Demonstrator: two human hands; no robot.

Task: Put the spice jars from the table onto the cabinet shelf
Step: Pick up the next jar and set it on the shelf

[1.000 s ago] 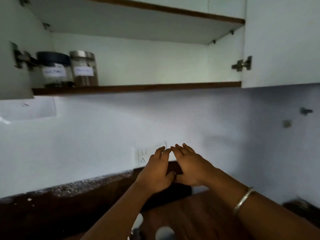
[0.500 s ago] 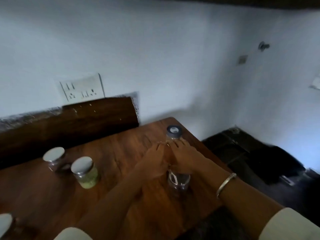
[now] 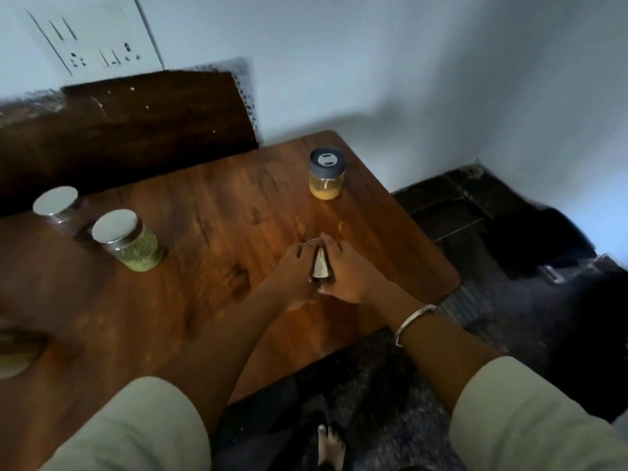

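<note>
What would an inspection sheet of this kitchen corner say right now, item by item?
Surface: wooden table, jars standing on it.
Job's things: labelled jar between both hands; yellow-filled jar with a dark lid beyond it; green-filled jar and a second silver-lidded jar at the left. The cabinet shelf is out of view.
Clutter: blurred pale object at the left edge; cannot tell what it is.
Grippers: left hand and right hand grip the labelled jar from opposite sides.
Cables: nothing seen.
Surroundings: white wall with a socket plate; dark floor.
</note>
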